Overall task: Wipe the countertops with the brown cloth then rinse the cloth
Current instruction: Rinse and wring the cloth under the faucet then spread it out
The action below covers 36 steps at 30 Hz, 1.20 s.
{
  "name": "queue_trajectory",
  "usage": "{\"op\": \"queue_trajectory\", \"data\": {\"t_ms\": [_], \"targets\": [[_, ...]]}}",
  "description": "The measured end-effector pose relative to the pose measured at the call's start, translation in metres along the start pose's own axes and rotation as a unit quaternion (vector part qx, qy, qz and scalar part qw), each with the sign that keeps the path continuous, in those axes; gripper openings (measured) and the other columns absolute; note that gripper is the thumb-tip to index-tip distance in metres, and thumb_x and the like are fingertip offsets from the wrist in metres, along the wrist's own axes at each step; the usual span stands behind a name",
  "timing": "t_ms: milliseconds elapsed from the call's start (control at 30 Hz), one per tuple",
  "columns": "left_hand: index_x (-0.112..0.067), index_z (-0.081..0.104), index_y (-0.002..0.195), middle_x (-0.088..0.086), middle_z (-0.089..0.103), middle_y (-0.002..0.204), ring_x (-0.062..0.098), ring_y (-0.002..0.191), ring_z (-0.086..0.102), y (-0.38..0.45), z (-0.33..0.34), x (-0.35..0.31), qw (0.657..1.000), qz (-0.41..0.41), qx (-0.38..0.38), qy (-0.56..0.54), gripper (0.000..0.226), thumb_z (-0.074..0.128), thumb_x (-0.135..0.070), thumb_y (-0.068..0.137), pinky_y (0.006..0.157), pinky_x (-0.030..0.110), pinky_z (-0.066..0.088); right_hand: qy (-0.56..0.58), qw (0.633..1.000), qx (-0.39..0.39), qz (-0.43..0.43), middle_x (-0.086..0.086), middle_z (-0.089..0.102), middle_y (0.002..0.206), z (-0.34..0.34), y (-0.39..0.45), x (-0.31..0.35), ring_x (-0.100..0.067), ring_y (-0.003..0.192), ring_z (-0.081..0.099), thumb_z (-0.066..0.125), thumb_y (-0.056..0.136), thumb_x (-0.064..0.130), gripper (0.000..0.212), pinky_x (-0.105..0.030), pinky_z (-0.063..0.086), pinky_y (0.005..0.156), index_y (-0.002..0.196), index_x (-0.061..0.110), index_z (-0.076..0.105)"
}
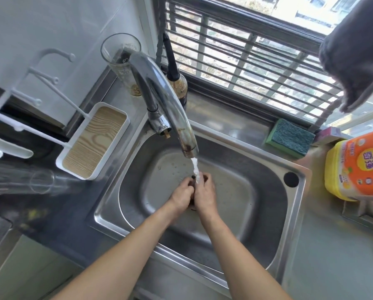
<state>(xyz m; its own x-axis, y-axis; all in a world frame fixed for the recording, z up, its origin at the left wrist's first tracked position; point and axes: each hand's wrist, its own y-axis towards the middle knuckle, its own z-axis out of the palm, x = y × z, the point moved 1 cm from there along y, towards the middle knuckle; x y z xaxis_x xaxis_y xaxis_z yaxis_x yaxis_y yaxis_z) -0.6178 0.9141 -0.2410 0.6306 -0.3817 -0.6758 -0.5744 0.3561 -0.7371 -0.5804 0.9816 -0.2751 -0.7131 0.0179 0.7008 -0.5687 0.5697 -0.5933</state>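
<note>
Rinse step: left hand (181,194) and right hand (205,194) both gripped brown cloth (205,178), bunched between them over steel sink (235,202), held under faucet (159,92) stream to flush dirt

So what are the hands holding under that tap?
Both hands, left and right, grip the bunched brown cloth between them under the running water; which part cannot be told.
</note>
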Motion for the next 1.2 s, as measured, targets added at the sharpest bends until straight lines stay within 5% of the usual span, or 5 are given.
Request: {"op": "queue_trajectory", "data": {"t_ms": [200, 433, 667, 867, 1200], "targets": [[-0.013, 0.045, 0.079, -0.009, 0.047, 0.035, -0.002, 0.034, 0.044, -0.008, 0.011, -0.011, 0.997, 0.024, 0.054, 0.047, 0.04, 0.025, 0.018, 0.093, 0.037, 0.007, 0.03, -0.069, 0.995, -0.043, 0.066, -0.018, 0.073, 0.104, -0.018, 0.009, 0.006, -0.038, 0.102, 0.065, 0.041, 0.099, 0.046, 0.046, -0.039, 0.05, 0.086, 0.093, 0.013, 0.072], [-0.01, 0.052, 0.104, 0.003, 0.053, 0.073, 0.002, 0.047, 0.05, 0.005, -0.008, -0.002, 0.999, -0.01, 0.003, 0.031, 0.014, 0.047, -0.001, 0.094, 0.042, 0.015, 0.038, 0.094, 0.972, -0.118, 0.179, -0.014, 0.075, 0.09, -0.027, 0.007, 0.008, -0.037, 0.093, 0.068, 0.052, 0.089, 0.044, 0.039, -0.043, 0.055, 0.087, 0.082, 0.012, 0.072], [-0.01, 0.054, 0.107, 0.014, 0.063, 0.096, 0.024, 0.085, 0.061, 0.022, -0.013, 0.004, 0.977, -0.085, -0.096, -0.171, 0.05, 0.032, 0.018, 0.073, 0.06, 0.027, 0.053, 0.172, 0.979, -0.064, 0.087, 0.005, 0.074, 0.09, -0.016, 0.007, 0.003, -0.022, 0.089, 0.071, 0.051, 0.068, 0.028, 0.029, -0.046, 0.057, 0.092, 0.091, 0.036, 0.067], [-0.018, 0.077, 0.08, 0.007, 0.076, 0.088, 0.022, 0.086, 0.069, 0.019, 0.005, 0.009, 0.976, -0.103, -0.029, -0.191, 0.049, 0.041, -0.045, 0.099, 0.078, 0.034, 0.052, 0.113, 0.989, -0.038, 0.091, -0.001, 0.069, 0.09, -0.01, 0.006, 0.002, -0.022, 0.087, 0.066, 0.072, 0.081, 0.054, 0.035, -0.039, 0.055, 0.084, 0.088, 0.025, 0.055], [-0.017, 0.07, 0.096, 0.005, 0.072, 0.085, 0.015, 0.068, 0.066, 0.017, 0.012, 0.016, 0.982, -0.098, -0.038, -0.156, 0.044, 0.044, -0.053, 0.099, 0.054, 0.024, 0.052, 0.002, 0.995, -0.057, 0.079, -0.003, 0.067, 0.067, -0.024, 0.009, 0.013, -0.028, 0.074, 0.064, 0.071, 0.081, 0.046, 0.039, -0.035, 0.049, 0.069, 0.071, 0.009, 0.063]]}}
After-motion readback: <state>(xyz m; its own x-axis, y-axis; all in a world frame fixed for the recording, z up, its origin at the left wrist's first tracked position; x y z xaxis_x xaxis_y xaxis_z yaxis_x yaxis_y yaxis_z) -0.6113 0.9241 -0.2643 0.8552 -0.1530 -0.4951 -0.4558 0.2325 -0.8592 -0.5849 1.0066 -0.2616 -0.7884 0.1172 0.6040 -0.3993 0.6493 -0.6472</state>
